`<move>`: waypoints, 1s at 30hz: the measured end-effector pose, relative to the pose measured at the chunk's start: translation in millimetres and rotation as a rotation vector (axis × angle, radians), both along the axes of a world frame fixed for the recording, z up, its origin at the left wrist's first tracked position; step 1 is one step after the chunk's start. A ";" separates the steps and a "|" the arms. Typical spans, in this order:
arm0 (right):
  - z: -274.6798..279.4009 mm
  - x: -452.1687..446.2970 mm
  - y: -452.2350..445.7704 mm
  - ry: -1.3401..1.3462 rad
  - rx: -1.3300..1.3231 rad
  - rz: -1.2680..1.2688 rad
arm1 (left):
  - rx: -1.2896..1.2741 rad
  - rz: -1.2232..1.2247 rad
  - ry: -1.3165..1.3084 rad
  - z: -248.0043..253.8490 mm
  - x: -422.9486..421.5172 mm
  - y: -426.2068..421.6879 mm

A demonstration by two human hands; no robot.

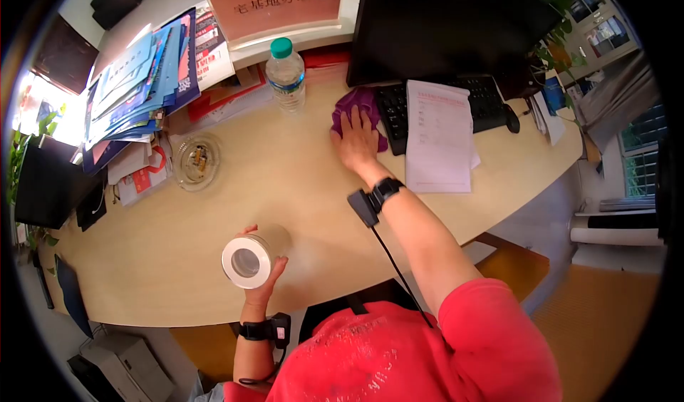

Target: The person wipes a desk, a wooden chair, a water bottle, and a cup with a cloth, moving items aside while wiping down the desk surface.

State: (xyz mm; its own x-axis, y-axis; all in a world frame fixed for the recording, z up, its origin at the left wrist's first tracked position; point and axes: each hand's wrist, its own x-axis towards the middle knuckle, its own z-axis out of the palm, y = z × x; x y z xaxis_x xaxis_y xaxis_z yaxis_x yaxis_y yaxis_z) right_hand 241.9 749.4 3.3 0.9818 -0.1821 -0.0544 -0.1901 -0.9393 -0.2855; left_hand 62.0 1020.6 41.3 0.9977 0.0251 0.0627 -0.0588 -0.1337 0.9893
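My left hand (265, 281) is wrapped round a cylindrical container (274, 244) with a white ring-shaped lid, held over the near part of the desk. The lid faces up toward the camera. My right hand (356, 140) lies palm down on a crumpled purple cloth (348, 104), its fingers spread. The cloth rests on the desk against the left end of the black keyboard (393, 117). Printed papers (438, 142) lie partly over the keyboard, to the right of my right hand.
A clear bottle (286, 81) with a green cap stands behind the cloth to the left. A glass ashtray (197, 161) holds cigarette butts. Folders (135, 74) are piled at the back left. A black monitor (449, 28) stands behind the keyboard, with a mouse (511, 118) at its right.
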 end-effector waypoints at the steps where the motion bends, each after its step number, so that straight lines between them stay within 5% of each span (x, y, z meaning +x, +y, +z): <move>1: 2.6 -23.2 -1.4 -0.043 0.001 0.001 | 0.011 -0.012 -0.010 -1.9 -0.2 1.3; 8: 10.3 -179.4 -4.1 -0.176 0.065 0.393 | 0.014 0.020 0.008 -3.1 2.0 -0.5; 12: 9.1 -130.7 -13.7 -0.243 -0.151 0.604 | 0.087 -0.011 0.016 3.4 4.3 1.5; 21: -30.1 50.0 9.4 -0.115 -0.184 0.089 | 0.000 -0.103 0.071 13.0 1.5 11.3; 25: -27.3 -25.6 52.6 -0.187 -0.182 0.403 | 0.017 -0.148 0.057 18.3 7.7 15.3; 30: -3.0 -127.1 58.1 -0.413 0.280 0.722 | -0.112 -0.193 0.195 28.0 8.3 7.4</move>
